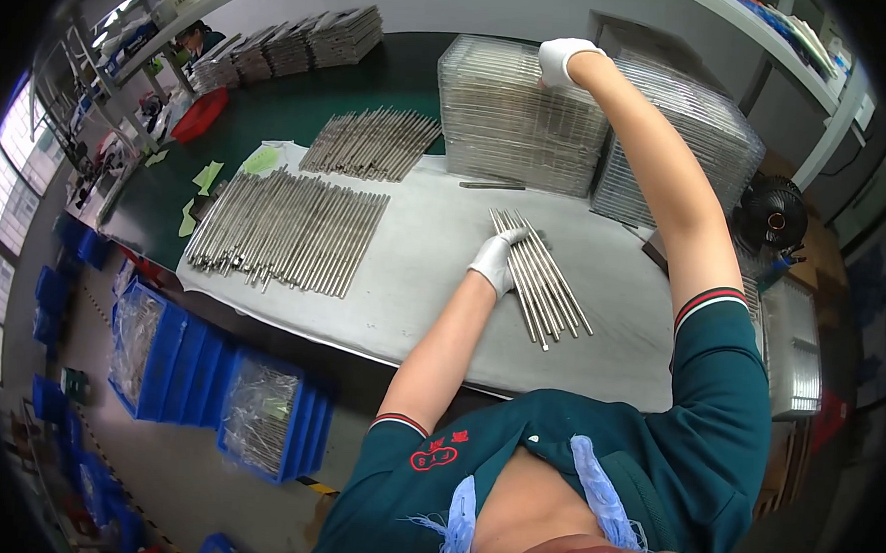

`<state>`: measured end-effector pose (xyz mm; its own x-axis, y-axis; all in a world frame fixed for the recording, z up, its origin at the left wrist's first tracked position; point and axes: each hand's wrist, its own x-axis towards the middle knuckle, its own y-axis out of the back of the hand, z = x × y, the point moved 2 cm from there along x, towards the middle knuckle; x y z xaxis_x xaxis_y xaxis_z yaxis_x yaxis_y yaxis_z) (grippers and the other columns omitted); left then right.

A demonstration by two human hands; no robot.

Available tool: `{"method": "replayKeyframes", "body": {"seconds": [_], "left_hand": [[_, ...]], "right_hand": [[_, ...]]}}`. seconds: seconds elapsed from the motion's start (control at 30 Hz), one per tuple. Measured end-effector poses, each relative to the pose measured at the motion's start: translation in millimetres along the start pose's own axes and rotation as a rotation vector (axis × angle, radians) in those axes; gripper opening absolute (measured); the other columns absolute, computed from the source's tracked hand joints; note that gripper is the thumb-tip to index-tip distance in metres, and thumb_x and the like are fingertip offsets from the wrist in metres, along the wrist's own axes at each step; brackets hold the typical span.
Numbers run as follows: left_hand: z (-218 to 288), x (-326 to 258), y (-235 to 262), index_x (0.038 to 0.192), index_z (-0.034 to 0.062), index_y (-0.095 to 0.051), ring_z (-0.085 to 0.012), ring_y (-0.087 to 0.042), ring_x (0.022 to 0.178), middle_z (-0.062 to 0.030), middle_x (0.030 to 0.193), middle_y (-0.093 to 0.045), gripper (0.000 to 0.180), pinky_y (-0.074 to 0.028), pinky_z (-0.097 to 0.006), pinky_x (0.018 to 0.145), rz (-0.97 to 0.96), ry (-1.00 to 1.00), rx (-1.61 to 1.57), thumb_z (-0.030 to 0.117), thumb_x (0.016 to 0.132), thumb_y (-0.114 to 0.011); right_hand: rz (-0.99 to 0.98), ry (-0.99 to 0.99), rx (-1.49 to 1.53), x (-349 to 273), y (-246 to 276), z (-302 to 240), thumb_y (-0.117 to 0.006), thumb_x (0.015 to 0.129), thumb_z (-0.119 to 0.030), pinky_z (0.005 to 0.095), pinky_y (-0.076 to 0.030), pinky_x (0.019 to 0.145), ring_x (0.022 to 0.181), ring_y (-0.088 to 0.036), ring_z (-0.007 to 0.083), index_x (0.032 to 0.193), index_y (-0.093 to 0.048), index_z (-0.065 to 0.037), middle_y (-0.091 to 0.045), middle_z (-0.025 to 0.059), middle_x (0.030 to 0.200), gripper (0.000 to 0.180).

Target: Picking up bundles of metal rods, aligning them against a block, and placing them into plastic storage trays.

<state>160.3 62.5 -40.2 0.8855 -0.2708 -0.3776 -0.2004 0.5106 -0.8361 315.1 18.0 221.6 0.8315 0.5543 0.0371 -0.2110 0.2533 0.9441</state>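
Observation:
My left hand (496, 262), in a white glove, is closed round the upper part of a bundle of slim metal rods (550, 292). Their lower ends fan out over the pale sheet (421, 315) on the table. Farther off, my gloved right hand (568, 62) rests at the top edge of a tall stack of clear plastic trays (516, 120); its fingers are mostly hidden, so its grip does not show. One large row of metal rods (290, 230) lies on the sheet's left side, with a smaller group of rods (370, 145) behind it.
A second clear tray stack (671, 138) stands right of the first, near a black fan (773, 216). Loose rods (493, 185) lie before the stacks. Blue bins (173, 363) sit on the floor at left. A red tray (199, 114) and grey piles (343, 36) are at the back.

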Motion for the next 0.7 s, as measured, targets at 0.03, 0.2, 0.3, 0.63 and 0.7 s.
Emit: {"method": "replayKeyframes", "body": {"seconds": [0.03, 0.2, 0.3, 0.63, 0.7], "left_hand": [[0.8, 1.4, 4.1, 0.103, -0.0053, -0.049, -0.0337, -0.057, 0.089, -0.0219, 0.096, -0.056, 0.030, -0.048, -0.046, 0.078, 0.002, -0.008, 0.001, 0.016, 0.085, -0.040], [-0.2, 0.5, 3.4, 0.103, -0.0062, -0.048, -0.0340, -0.057, 0.089, -0.0221, 0.096, -0.056, 0.030, -0.048, -0.046, 0.078, -0.009, 0.000, 0.010, 0.016, 0.085, -0.041], [0.9, -1.5, 4.7, 0.103, -0.0063, -0.048, -0.0337, -0.057, 0.089, -0.0220, 0.096, -0.056, 0.029, -0.049, -0.046, 0.077, 0.007, 0.012, -0.045, 0.016, 0.085, -0.041], [1.2, -3.6, 3.4, 0.102, -0.0059, -0.049, -0.0334, -0.058, 0.087, -0.0219, 0.095, -0.057, 0.029, -0.049, -0.045, 0.076, -0.002, -0.005, 0.000, 0.015, 0.085, -0.040], [2.5, -2.2, 2.4, 0.102, -0.0057, -0.049, -0.0335, -0.058, 0.087, -0.0220, 0.095, -0.057, 0.028, -0.049, -0.045, 0.076, -0.009, -0.002, 0.006, 0.015, 0.085, -0.041]], "right_hand": [[0.006, 0.005, 0.001, -1.3, 6.4, -5.2, -0.065, 0.070, -0.032, 0.0373, -0.048, 0.073, 0.085, -0.060, 0.0295, 0.090, -0.063, -0.004, -0.063, 0.0132, 0.091, 0.034], [0.184, 0.037, 0.122, 6.0, 2.6, -16.0, -0.059, 0.073, -0.043, 0.0369, -0.045, 0.080, 0.095, -0.056, 0.0281, 0.110, -0.055, -0.009, -0.058, 0.0106, 0.105, 0.050], [0.175, 0.117, 0.149, 10.8, -18.2, -30.2, -0.057, 0.071, -0.053, 0.0360, -0.042, 0.085, 0.103, -0.052, 0.0277, 0.127, -0.037, -0.016, -0.053, 0.0110, 0.114, 0.071], [0.269, 0.090, 0.222, 24.5, -46.4, -44.4, -0.056, 0.072, -0.051, 0.0354, -0.044, 0.082, 0.095, -0.056, 0.0286, 0.130, -0.032, -0.024, -0.058, 0.0130, 0.105, 0.069], [0.238, 0.084, 0.227, 24.9, -44.4, -41.5, -0.056, 0.073, -0.051, 0.0364, -0.044, 0.083, 0.098, -0.055, 0.0276, 0.129, -0.033, -0.022, -0.057, 0.0117, 0.107, 0.068]]}}
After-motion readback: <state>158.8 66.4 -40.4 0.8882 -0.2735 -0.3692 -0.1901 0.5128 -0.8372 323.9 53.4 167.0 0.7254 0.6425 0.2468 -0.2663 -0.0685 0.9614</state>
